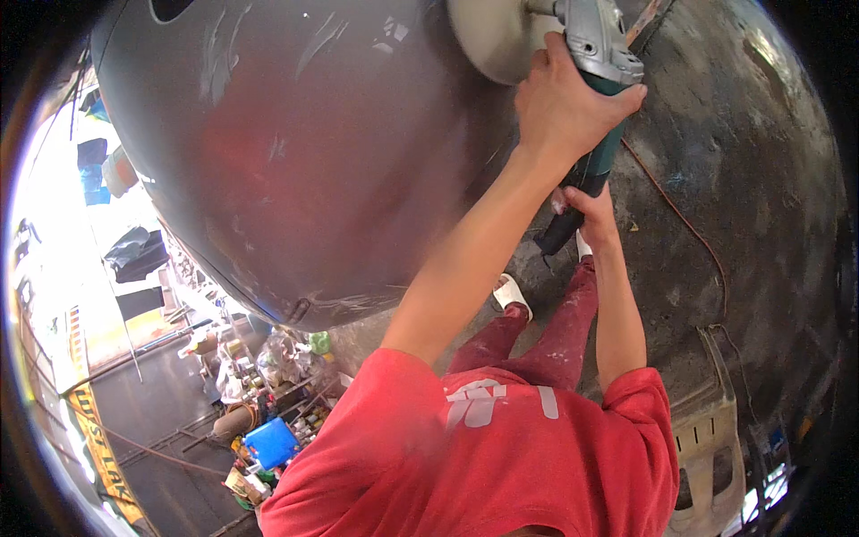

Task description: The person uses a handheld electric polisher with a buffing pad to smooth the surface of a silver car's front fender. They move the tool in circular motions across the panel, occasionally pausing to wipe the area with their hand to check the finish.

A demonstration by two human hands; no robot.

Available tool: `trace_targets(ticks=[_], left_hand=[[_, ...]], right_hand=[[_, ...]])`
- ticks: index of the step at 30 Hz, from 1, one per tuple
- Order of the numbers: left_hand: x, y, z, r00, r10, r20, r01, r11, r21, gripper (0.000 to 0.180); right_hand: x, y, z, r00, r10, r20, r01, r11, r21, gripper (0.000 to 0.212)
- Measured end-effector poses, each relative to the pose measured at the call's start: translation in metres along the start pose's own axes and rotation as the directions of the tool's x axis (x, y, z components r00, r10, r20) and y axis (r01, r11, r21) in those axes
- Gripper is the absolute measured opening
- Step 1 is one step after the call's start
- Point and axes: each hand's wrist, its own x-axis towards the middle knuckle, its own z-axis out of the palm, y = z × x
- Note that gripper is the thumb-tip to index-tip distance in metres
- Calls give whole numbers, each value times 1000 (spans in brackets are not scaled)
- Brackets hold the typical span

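My left hand [568, 106] is wrapped round the front of an angle polisher [610, 134], just behind its silver metal head. Lower down, my right hand [592, 208] grips the dark rear end of the tool's green body. A pale round buffing pad [499, 36] is fitted to the head, its face turned toward a glossy dark grey car body panel [349, 152]. Whether the pad touches the panel I cannot tell. White smears streak the panel's upper part and lower edge, and a red reflection shows in its middle.
An orange-brown cord [684, 215] runs across the stained dark floor [689, 259] on the right. A pale slotted panel [711, 447] stands at the lower right. Bottles, bags and a blue container [271, 443] crowd a rack at the lower left, near a yellow lettered strip [103, 447].
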Motion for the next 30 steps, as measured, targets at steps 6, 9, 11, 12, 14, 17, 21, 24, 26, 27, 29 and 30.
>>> trace_targets(ticks=[6,9,11,12,14,17,21,24,26,27,29,30], left_hand=[[-31,-13,-26,1000,-29,11,29,999,46,85],[-84,-31,-62,991,-122,46,124,992,-39,81],[-126,-42,-93,976,-213,53,214,976,-27,82],[-146,-53,-101,977,-211,36,211,977,-7,84],[-190,-84,-121,973,-229,26,229,973,-9,82],[-260,-126,-151,969,-242,-56,235,966,-103,87],[-338,-178,-174,943,-273,-191,190,912,-363,103],[-370,-213,-182,905,-185,-382,71,954,-292,100],[-367,-214,-190,901,-165,-401,80,972,-219,99],[-363,-212,-191,904,-152,-400,68,974,-215,99],[-336,-198,-185,908,-140,-394,39,967,-253,97],[-317,-184,-182,911,-140,-388,23,957,-289,95]], right_hand=[[-29,28,19,1000,8,25,-8,1000,13,48],[-71,74,32,985,128,-116,-142,982,-123,84],[-101,102,50,986,135,-99,-160,938,-307,99],[-115,117,55,993,121,2,-117,966,-232,103],[-143,133,78,993,112,32,-100,960,-263,101],[-178,151,102,980,151,132,-101,941,-322,104],[-188,184,114,940,158,302,25,850,-526,104],[-177,164,132,885,242,397,97,739,-667,102],[-162,149,140,868,236,437,171,683,-710,100],[-156,142,141,875,210,437,183,691,-699,100],[-142,126,142,883,167,438,208,698,-685,99],[-138,111,143,898,252,361,103,678,-728,99]])
